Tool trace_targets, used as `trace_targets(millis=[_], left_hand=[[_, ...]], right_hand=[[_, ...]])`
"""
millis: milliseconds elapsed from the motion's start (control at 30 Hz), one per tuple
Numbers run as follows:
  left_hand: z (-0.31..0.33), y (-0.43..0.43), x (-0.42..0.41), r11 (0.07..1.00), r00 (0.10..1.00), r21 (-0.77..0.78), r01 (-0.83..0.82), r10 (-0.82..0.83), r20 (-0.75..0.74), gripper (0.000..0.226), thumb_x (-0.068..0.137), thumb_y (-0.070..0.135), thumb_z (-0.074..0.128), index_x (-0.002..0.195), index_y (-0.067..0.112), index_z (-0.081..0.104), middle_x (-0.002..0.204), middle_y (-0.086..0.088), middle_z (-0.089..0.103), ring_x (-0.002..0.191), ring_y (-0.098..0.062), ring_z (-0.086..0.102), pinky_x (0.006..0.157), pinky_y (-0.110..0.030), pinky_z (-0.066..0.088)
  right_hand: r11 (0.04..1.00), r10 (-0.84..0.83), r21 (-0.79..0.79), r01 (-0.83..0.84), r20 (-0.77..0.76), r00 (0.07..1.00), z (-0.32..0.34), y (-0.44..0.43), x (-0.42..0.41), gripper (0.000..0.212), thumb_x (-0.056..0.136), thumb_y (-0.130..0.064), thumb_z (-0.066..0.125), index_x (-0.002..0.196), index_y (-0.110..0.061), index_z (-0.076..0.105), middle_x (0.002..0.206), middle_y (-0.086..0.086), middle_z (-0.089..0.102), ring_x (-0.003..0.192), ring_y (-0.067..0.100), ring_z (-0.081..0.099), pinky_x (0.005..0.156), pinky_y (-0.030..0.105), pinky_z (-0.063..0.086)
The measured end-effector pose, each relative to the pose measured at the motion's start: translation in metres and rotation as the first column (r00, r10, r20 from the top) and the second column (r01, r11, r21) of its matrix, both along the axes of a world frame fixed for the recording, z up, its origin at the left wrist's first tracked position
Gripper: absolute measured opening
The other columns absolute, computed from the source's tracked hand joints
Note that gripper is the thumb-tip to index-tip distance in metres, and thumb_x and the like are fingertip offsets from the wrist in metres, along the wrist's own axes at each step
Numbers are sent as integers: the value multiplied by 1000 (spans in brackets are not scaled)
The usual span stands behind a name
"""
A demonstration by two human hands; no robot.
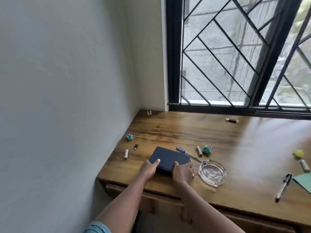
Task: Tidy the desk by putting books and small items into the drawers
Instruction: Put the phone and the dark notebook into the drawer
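Where window meets wall, wooden desk (193,132)

Green paper (303,182) cut off right; book's (170,158) near edge hidden under hands.

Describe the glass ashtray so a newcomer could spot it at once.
Start at the wooden desk under the barred window, then find the dark blue book held by both hands near the front edge. Just right of the right hand sits the glass ashtray, the only clear, round item there.
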State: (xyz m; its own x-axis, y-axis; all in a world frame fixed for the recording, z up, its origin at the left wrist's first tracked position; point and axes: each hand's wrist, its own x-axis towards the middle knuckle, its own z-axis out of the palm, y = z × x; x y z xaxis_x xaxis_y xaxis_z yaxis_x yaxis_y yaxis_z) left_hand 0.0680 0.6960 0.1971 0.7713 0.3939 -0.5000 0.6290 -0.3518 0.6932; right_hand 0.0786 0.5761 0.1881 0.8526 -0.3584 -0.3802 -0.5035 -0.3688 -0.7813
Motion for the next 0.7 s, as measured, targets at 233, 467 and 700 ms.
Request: trace_targets(millis=[233, 467, 700], left_hand=[[-1, 11, -26, 987, 992, -106, -124, 125, 4, 71, 93, 55, 44, 139, 1, 40, 141, -13, 47, 128, -29, 47, 100, -33, 40], [0, 30, -65, 807, 996, -584, -90, 90, -28, 65, 74, 42, 75, 120, 2, 55, 117, -17, 62, 108, -33, 59, 101, -43, 48], [3, 7, -106, 884, 965, -464, 45, 81, 248, 58, 60, 33, 86, 103, 2, 63, 99, -12, 69, 92, -27, 66, 84, -40, 56]], right_hand=[[983, -112, 145, 113, -18, 994, 12, -4, -20, 47, 86, -15, 51, 131, -5, 43, 121, 22, 56, 110, 38, 54, 92, 38, 44], [958, -91, 269, 100, -45, 995, 23, -4, -74, 41, 87, -16, 58, 124, -4, 48, 122, 19, 56, 93, 28, 49, 76, 32, 42], [987, 19, 163, 0, -111, 994, 13, -27, -113, 36, 89, -22, 54, 120, -3, 56, 116, 16, 62, 101, 28, 59, 63, 28, 48]])
